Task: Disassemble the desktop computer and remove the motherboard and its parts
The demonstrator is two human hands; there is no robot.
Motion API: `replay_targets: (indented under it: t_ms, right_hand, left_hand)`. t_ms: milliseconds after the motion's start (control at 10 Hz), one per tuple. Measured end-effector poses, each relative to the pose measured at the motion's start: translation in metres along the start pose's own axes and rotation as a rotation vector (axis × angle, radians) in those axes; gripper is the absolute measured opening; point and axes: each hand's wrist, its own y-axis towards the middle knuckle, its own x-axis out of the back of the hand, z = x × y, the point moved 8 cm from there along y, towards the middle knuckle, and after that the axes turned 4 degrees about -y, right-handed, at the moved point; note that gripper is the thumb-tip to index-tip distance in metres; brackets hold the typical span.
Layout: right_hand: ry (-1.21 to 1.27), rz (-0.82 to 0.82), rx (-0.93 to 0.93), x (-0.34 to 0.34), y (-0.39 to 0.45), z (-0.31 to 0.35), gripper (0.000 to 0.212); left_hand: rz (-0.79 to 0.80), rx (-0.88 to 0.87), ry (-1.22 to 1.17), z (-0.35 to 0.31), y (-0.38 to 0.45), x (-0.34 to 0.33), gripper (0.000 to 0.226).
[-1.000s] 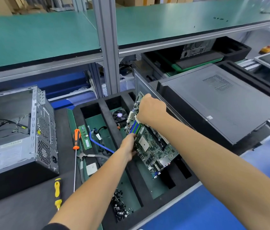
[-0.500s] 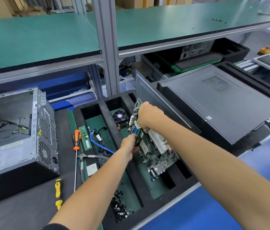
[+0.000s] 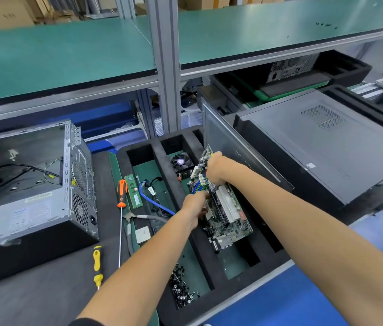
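Dark bench (image 3: 44, 290) with open computer case (image 3: 33, 184), foam tray (image 3: 181, 184), two screwdrivers (image 3: 121, 196).

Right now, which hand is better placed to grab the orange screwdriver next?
Left. The left hand sits nearer the orange screwdriver, on its side of the motherboard. The right hand grips the board's far end.

From my feed I see two bare forearms, uncovered from elbow to wrist, with no gloves, watch or rings showing on the left hand (image 3: 194, 207) or the right hand (image 3: 216, 170). At the bottom edge a sliver of dark cloth (image 3: 84, 322) sits at my left arm, probably a short black sleeve.
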Motion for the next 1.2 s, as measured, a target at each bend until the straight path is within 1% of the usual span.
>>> replay_targets:
  t_ms: [100,200,300,400,500,600,700,800,900,1000,1100,1200]
  right_hand:
    - [-0.042,0.012,0.033,-0.002,0.001,0.005,0.024]
    - [-0.082,0.034,0.042,-0.005,0.003,0.006,0.019]
    - [-0.067,0.052,0.028,-0.011,0.007,0.006,0.020]
    - [0.009,0.076,-0.007,-0.018,0.011,0.003,0.027]
    - [0.123,0.117,-0.064,-0.020,0.006,0.000,0.026]
    - [0.267,0.100,-0.115,-0.025,0.006,-0.004,0.035]
    - [0.576,0.042,-0.238,-0.034,0.008,-0.011,0.035]
    - [0.842,-0.133,-0.432,-0.044,0.002,-0.029,0.045]
    - [0.855,-0.158,-0.506,-0.046,-0.003,-0.033,0.056]
    - [0.752,-0.206,-0.515,-0.030,-0.008,-0.033,0.060]
    - [0.634,-0.257,-0.453,-0.018,-0.008,-0.029,0.051]
    - [0.668,-0.289,-0.359,-0.007,-0.010,-0.011,0.039]
  left_hand:
    - [-0.025,0.004,0.017,0.001,0.000,0.002,0.036]
    - [-0.022,0.001,0.040,0.002,0.000,0.001,0.036]
    - [-0.001,0.018,0.066,0.003,-0.001,0.000,0.037]
    - [0.028,0.034,0.081,0.005,-0.002,-0.004,0.041]
    - [0.065,0.023,0.100,0.007,0.000,-0.007,0.042]
    - [0.094,0.027,0.111,0.009,0.000,-0.011,0.043]
    - [0.140,0.037,0.115,0.010,-0.004,-0.015,0.046]
    - [0.207,0.035,0.097,0.008,-0.009,-0.023,0.043]
    - [0.249,0.022,0.099,0.007,-0.013,-0.031,0.033]
    - [0.274,0.023,0.095,0.007,-0.019,-0.037,0.037]
    - [0.243,0.015,0.080,0.008,-0.019,-0.034,0.043]
    - [0.179,-0.019,0.045,0.001,-0.019,-0.026,0.042]
